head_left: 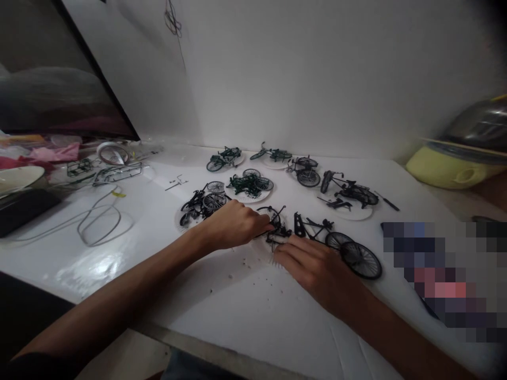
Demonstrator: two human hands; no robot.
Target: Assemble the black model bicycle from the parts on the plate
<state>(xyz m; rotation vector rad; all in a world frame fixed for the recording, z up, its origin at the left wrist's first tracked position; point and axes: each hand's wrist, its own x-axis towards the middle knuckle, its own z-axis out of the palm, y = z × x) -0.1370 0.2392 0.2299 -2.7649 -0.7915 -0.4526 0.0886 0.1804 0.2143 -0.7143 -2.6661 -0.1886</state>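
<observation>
My left hand is closed, its fingertips at a small black model bicycle part with a thin wheel rim. Opposite it, my right hand has its fingers bent and pressed together against the lower side of the same dark parts. The fingertips hide exactly what each hand pinches. Beneath them shows the ribbed edge of a white paper plate. Just right of the hands lie a black model bicycle frame and two spoked wheels. Close to my left forearm, more black bicycle parts lie on another plate.
Several model bicycles lie on paper plates toward the wall. A thin screwdriver-like tool is at the right. On the left are a looped grey cable, a tape roll and a large screen. Tiny bits dot the table.
</observation>
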